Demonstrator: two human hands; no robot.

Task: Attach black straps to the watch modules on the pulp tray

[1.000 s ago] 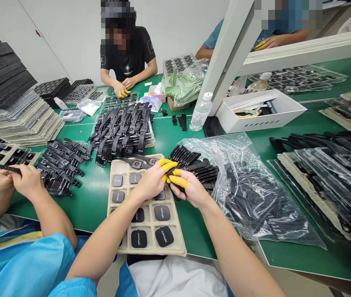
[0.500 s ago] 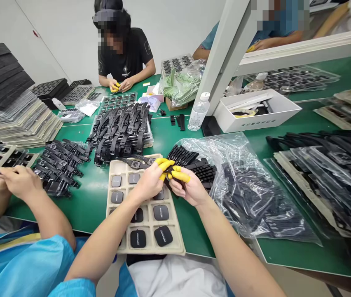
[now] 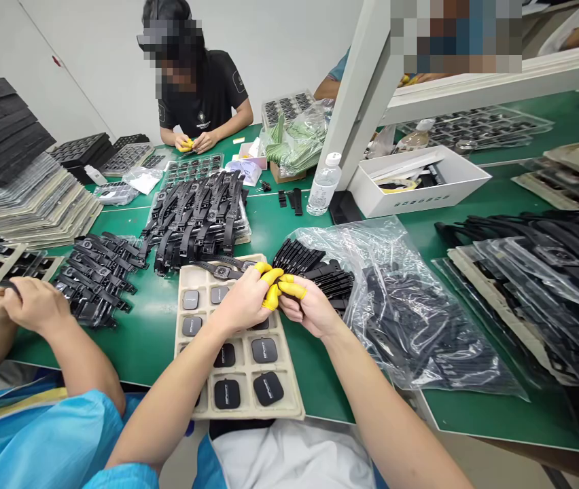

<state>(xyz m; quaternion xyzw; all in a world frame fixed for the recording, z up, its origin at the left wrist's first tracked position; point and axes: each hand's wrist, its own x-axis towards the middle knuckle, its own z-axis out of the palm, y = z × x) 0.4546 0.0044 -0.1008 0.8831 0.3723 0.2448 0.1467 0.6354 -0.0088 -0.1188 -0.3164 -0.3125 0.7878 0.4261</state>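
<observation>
My left hand (image 3: 249, 295) and my right hand (image 3: 307, 304) meet over the tray's upper right corner, yellow finger cots on their fingertips. Both are closed in a pinch, fingertips touching, and what they hold is almost wholly covered by the fingers. Under my left forearm lies a beige compartment tray (image 3: 288, 406) with square black watch bodies (image 3: 268, 388) in its cells. Across its far edge rests a black-strapped watch (image 3: 221, 271), close to my left hand. Just beyond my right hand is a pile of black watch straps (image 3: 327, 282).
A clear plastic bag (image 3: 412, 326) of black straps lies to the right. Strapped watches (image 3: 200, 217) are heaped ahead, near a water bottle (image 3: 325, 185) and white box (image 3: 422, 187). Tall tray stacks (image 3: 29, 197) stand left. A co-worker's hands (image 3: 34, 302) are at left; another person sits opposite.
My fingers have closed further together, covering the dark piece that showed between them before. The left co-worker's hands have turned the thin black item they hold.
</observation>
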